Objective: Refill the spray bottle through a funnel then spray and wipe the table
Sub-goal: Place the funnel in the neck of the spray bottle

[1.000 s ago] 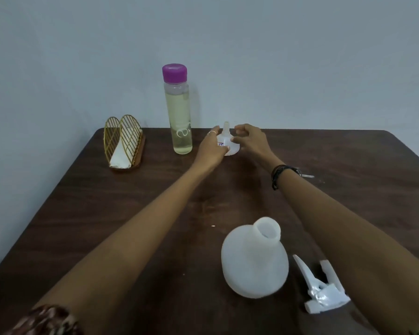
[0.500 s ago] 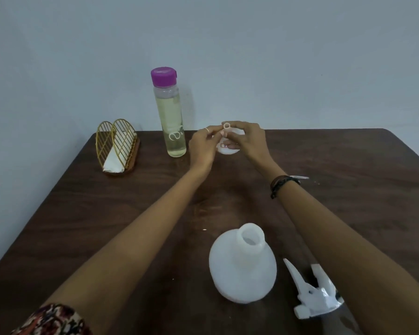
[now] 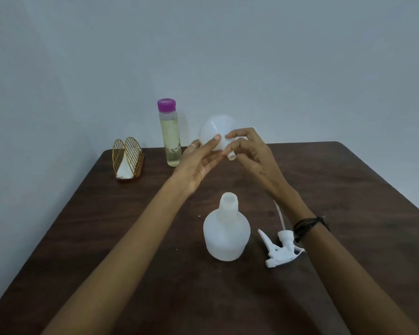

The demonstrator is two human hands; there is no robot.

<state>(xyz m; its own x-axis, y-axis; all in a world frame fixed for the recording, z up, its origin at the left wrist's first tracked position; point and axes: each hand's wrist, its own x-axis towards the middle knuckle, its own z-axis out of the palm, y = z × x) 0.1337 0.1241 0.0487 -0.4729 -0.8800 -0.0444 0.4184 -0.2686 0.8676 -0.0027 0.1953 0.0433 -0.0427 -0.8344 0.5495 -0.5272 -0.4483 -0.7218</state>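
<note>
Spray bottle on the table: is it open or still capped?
Open. The spray bottle stands upright with a bare neck, and its trigger head lies on the table to its right.

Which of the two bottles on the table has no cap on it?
The squat white spray bottle nearest the person: its neck is open, and its trigger head lies beside it. The tall clear bottle near the wall wears a purple cap.
</note>
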